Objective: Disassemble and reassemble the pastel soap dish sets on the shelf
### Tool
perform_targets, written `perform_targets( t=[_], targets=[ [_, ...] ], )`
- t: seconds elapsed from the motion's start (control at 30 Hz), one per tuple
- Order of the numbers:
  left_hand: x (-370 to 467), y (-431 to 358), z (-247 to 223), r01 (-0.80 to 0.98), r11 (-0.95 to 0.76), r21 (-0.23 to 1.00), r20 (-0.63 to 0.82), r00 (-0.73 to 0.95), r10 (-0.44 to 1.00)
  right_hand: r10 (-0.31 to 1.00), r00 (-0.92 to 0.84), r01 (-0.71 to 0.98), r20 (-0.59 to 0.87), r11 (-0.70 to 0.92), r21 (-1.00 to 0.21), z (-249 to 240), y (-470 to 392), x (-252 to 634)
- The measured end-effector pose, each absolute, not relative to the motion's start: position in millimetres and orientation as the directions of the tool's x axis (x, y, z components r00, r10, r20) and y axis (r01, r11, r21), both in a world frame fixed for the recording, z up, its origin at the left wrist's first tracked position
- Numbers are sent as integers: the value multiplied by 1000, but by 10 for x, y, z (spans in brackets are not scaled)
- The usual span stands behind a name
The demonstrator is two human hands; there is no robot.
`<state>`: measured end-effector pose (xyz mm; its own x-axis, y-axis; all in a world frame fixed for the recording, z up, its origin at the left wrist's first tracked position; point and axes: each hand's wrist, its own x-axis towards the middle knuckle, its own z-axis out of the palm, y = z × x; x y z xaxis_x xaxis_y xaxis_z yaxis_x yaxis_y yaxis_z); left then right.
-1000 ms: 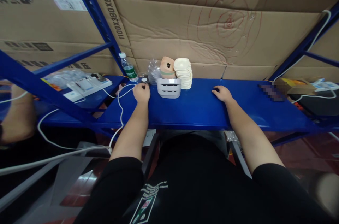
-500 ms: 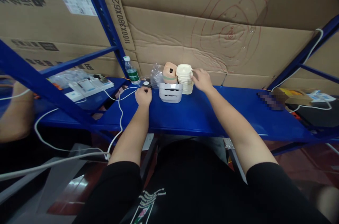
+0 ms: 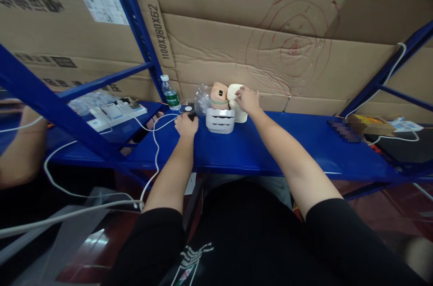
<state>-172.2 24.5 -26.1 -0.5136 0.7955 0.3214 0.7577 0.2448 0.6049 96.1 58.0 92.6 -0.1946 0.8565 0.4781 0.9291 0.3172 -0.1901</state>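
Note:
A stack of cream-coloured containers (image 3: pixel 241 114) stands on the blue table, and my right hand (image 3: pixel 248 99) has its fingers closed on the upper right side of it. To its left is a stack of peach-coloured containers (image 3: pixel 219 92) with a dark spot on the side. In front of both sits a pale grey-white stack (image 3: pixel 220 121). My left hand (image 3: pixel 186 124) is closed around a small black object (image 3: pixel 192 115) left of the stacks. Clear plastic cups (image 3: pixel 202 99) lie behind, beside the peach stack.
A water bottle (image 3: pixel 171 94) stands at the back left by the blue frame post. White cables (image 3: pixel 157 146) cross the table's left part. At the right lie a blurred dark item and an open carton (image 3: pixel 372 125). Another person's arm (image 3: pixel 25 150) shows at far left.
My right hand has moved left onto the cream stack, its fingers now over the upper part. My left hand has turned slightly, and a black object now shows in it.

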Motion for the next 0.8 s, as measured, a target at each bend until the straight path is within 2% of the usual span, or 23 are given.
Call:
perform_targets(
  t=[0.13,0.27,0.4,0.5,0.67,0.8],
  targets=[
    [-1742,280,-297,753,241,612,315,-512,799,813,-192,907,550,361,-217,977,543,1032],
    [-1745,292,-304,745,233,625,317,-515,797,710,-183,907,680,390,-163,1015,331,1264],
    [-1729,281,-288,745,214,632,324,-504,801,689,-156,928,708,348,-134,958,-32,1581],
    [-1727,285,-294,744,205,636,327,-500,802,741,-146,949,655,293,-120,817,-276,1736],
    [-1756,321,-332,735,168,657,366,-507,781,865,-170,974,472,220,-52,430,-408,1731],
    [-1747,332,-325,760,-11,650,541,-453,708,928,-187,976,323,212,-42,132,-311,1628]
  ],
)
